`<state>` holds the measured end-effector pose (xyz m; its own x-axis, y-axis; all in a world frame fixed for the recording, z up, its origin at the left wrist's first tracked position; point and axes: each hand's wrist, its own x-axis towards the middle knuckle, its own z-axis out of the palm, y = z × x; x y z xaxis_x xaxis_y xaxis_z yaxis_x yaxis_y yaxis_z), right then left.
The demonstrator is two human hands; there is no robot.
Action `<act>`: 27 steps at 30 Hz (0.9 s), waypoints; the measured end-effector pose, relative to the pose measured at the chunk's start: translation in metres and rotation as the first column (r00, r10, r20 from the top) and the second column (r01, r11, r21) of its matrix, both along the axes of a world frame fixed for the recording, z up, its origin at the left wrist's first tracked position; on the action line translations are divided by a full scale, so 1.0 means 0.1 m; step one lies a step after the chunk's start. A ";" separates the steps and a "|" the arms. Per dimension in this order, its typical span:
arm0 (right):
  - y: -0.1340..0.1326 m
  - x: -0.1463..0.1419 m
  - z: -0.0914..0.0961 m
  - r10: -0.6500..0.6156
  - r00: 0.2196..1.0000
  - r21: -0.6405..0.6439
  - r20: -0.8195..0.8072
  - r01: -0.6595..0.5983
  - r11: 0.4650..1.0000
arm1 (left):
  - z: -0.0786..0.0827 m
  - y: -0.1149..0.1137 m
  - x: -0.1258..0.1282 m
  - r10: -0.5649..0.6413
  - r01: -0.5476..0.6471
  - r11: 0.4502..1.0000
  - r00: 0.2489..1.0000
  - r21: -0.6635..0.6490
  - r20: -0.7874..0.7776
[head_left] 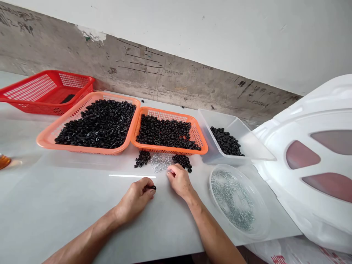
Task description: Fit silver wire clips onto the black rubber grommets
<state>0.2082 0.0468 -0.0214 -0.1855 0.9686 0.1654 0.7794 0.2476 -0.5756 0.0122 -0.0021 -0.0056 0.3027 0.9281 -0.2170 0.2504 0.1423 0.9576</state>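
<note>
My left hand [136,198] is closed just above the table, a small black ring-shaped part [153,187] pinched between thumb and fingers. To its right, my right hand [179,179] has its fingertips pressed together beside a little pile of shiny metal pieces [159,161]; whatever they pinch is too small to make out. Left of that pile lies a heap of small black parts [142,158], and to its right a cluster of black round parts [182,161]. Behind these stands an orange basket [204,148] holding many black rings.
A larger orange basket [45,143] of black parts stands left, with a red basket [27,106] beyond. At right are a clear bin [258,150] with black parts, a round clear tub [210,183] of metal pieces and a white plastic chair [302,117]. A wall [176,73] closes the back.
</note>
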 end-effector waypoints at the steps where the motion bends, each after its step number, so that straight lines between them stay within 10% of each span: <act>1: 0.01 -0.01 0.00 0.004 1.000 0.003 0.026 -0.004 1.000 | -0.01 0.01 0.00 0.014 -0.012 0.999 0.999 -0.041 0.037; 9: 0.02 -0.05 0.01 0.014 0.986 -0.012 0.164 -0.012 1.000 | 0.04 0.07 -0.01 0.083 -0.035 0.981 0.963 -0.189 0.257; 17: -0.17 -0.12 0.35 0.166 0.940 -0.285 -0.298 -0.254 0.924 | 0.03 0.08 -0.01 0.146 -0.067 0.970 0.928 -0.233 0.342; 27: -0.25 -0.22 0.40 0.198 0.898 -0.374 -0.394 -0.353 0.857 | -0.06 0.08 0.03 0.095 -0.053 0.986 0.956 -0.156 0.276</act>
<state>0.1862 0.0221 0.0185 -0.4648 0.8725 -0.1507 0.4604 0.0928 -0.8828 0.0148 0.0062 -0.0112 0.3023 0.9152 -0.2667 -0.0432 0.2926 0.9553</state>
